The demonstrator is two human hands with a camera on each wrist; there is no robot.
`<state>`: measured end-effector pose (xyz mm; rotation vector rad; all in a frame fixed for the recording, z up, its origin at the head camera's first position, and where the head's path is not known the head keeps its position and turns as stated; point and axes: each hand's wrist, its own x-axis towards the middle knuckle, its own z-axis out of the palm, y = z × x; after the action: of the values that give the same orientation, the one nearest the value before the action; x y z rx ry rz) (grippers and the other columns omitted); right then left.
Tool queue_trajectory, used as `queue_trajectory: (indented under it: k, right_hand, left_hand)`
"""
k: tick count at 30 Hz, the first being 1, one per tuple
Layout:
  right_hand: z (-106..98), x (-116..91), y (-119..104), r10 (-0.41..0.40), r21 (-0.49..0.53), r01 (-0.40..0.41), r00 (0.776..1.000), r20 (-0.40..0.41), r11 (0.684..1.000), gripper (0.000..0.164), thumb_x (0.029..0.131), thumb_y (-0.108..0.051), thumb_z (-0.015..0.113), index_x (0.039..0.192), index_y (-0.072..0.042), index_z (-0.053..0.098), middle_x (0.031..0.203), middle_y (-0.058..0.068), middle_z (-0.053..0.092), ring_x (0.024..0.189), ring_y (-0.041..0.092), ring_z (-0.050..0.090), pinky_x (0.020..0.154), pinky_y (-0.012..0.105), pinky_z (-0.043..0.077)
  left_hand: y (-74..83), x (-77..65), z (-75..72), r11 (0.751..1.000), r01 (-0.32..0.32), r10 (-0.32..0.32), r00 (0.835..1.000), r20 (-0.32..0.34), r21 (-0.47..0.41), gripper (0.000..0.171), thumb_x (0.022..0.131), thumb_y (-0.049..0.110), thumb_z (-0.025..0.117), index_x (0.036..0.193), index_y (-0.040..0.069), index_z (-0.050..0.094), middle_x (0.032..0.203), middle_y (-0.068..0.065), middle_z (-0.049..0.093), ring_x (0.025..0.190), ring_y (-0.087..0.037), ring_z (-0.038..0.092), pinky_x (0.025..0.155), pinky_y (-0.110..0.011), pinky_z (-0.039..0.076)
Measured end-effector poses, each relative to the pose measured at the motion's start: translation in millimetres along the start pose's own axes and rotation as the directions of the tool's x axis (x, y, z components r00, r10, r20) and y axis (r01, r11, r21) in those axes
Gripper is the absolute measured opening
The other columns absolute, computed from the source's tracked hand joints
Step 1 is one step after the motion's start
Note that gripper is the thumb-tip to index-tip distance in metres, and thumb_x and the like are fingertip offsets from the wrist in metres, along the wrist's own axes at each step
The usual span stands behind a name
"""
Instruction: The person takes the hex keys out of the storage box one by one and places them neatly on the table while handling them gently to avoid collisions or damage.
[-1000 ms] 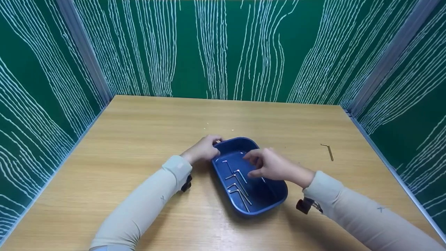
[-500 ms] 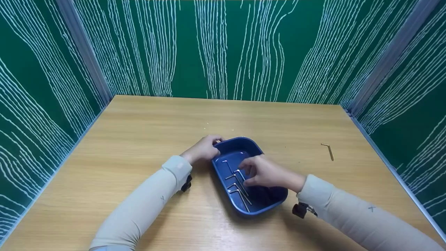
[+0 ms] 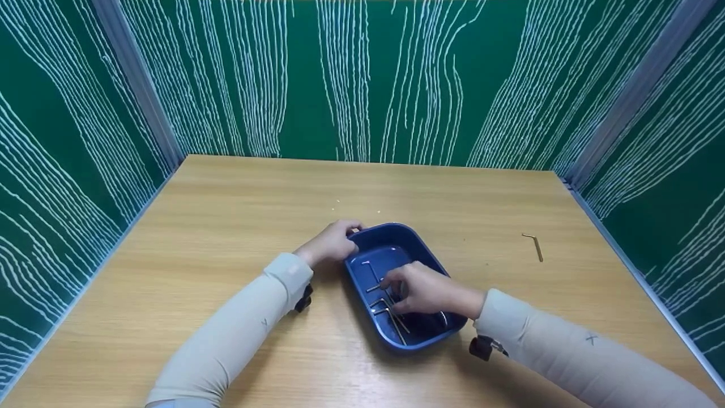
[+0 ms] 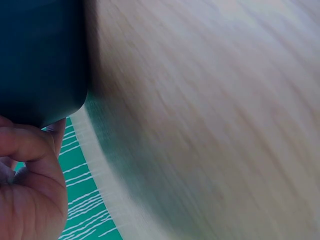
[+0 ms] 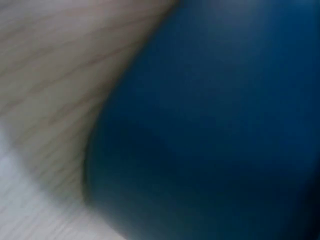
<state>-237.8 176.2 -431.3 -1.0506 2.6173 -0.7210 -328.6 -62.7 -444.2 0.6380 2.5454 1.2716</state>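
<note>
A blue tray point(image 3: 362, 309) stands on the wooden table, turned at an angle, with several L-shaped hex keys point(image 3: 399, 328) lying in it. My left hand point(image 3: 331, 245) grips the tray's far left corner; in the left wrist view, curled fingers point(image 4: 30, 145) show at the tray's outer wall point(image 4: 42, 60). My right hand point(image 3: 427, 292) is low inside the tray, its bent fingers and thumb apart over the middle of the keys. It partly covers them. The right wrist view holds only the tray's blurred outer side point(image 5: 200, 115), no hand.
One gold-coloured hex key point(image 3: 536, 248) lies on the table point(image 3: 255, 192) to the right of the tray. Tiny pale specks point(image 3: 378, 212) are on the wood behind it. Green walls point(image 3: 306, 79) with white wavy lines rise at the back and sides.
My right hand has moved toward the near left within the tray, from right of the keys to over them. The left hand and tray have stayed put.
</note>
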Motion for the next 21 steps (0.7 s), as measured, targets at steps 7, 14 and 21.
queue_trajectory:
  k: [7,14,21]
  right_hand:
    - [6.5,2.6,0.2,-0.029,-0.022,0.029,1.000,0.011,0.999,0.031,0.084,-0.008,0.089,0.114,-0.001,0.081,0.086,0.005,0.078,0.071,0.002,0.064,0.065,0.021,0.054]
    - [8.9,4.0,0.3,-0.032,-0.029,0.033,0.999,0.016,0.999,0.021,0.082,-0.003,0.087,0.102,-0.002,0.082,0.080,0.002,0.076,0.069,-0.001,0.059,0.064,0.020,0.052]
    - [8.4,4.4,-0.3,-0.027,-0.023,0.028,0.999,0.040,0.999,0.021,0.083,0.000,0.086,0.103,-0.001,0.082,0.081,0.004,0.077,0.070,0.001,0.062,0.064,0.020,0.053]
  left_hand:
    - [0.0,0.6,0.4,1.000,0.001,-0.001,1.000,-0.001,0.021,0.043,0.085,-0.008,0.058,0.124,0.005,0.071,0.110,-0.014,0.073,0.094,-0.021,0.063,0.084,-0.031,0.052]
    - [-0.5,0.4,0.0,1.000,-0.009,0.009,1.000,-0.005,0.025,0.042,0.083,-0.009,0.058,0.121,0.004,0.070,0.106,-0.012,0.071,0.090,-0.020,0.061,0.077,-0.029,0.049]
    - [-0.1,-0.8,0.3,0.999,-0.010,0.011,1.000,-0.012,0.039,0.041,0.083,-0.008,0.059,0.121,0.004,0.070,0.108,-0.013,0.071,0.092,-0.021,0.061,0.078,-0.029,0.049]
